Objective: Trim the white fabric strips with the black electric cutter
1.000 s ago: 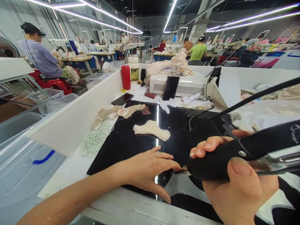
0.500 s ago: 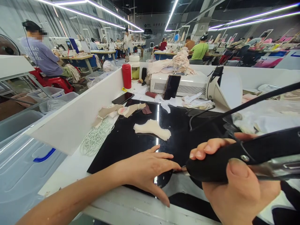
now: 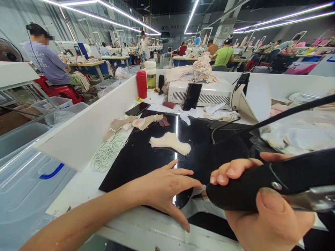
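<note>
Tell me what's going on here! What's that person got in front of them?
A person's right grip is closed around a black tool; just what it is, I can't tell. The left grip is spread open, its index finger close to the tool's tip. Both are near the front of a black board. Farther back on it lies a cream piece, with pale string looped to the left. Behind, other people sit at tables.
</note>
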`<state>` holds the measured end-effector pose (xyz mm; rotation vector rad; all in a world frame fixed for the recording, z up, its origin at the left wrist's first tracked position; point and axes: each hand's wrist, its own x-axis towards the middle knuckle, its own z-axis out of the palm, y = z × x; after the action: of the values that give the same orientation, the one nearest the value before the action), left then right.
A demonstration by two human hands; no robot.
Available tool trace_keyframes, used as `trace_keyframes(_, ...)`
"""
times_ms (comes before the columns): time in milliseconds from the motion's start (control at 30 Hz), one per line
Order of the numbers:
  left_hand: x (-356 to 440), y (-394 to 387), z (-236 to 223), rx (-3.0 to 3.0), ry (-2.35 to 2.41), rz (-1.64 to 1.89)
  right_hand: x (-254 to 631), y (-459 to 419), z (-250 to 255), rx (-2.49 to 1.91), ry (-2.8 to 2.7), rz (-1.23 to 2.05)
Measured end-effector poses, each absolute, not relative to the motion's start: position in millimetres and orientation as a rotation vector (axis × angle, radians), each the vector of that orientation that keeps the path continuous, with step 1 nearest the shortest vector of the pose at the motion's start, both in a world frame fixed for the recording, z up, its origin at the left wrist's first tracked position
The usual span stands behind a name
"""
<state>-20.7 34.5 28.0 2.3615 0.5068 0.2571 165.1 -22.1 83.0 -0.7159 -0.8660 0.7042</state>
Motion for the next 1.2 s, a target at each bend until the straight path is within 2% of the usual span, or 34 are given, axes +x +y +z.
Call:
trace_keyframes(467,-19.2,32.9,32.0,2.349,0.506,0.241,166.4,-39.0,85.3,-0.767,-1.002,0.864)
trace_keyframes(700,-19.5,32.8,32.0,2.333,0.495,0.247,156.6,-37.8,78.3,-0.699,-0.907,0.754)
trace_keyframes(867,-18.6,33.5,32.2,2.332,0.492,0.236,162.0,-40.8,90.8,-0.785,-1.045,0.863)
trace_keyframes(1200,-22.1,32.0,32.8,2.423,0.498,0.309,162.5,-30.6,91.3,-0.705,-0.908,0.714)
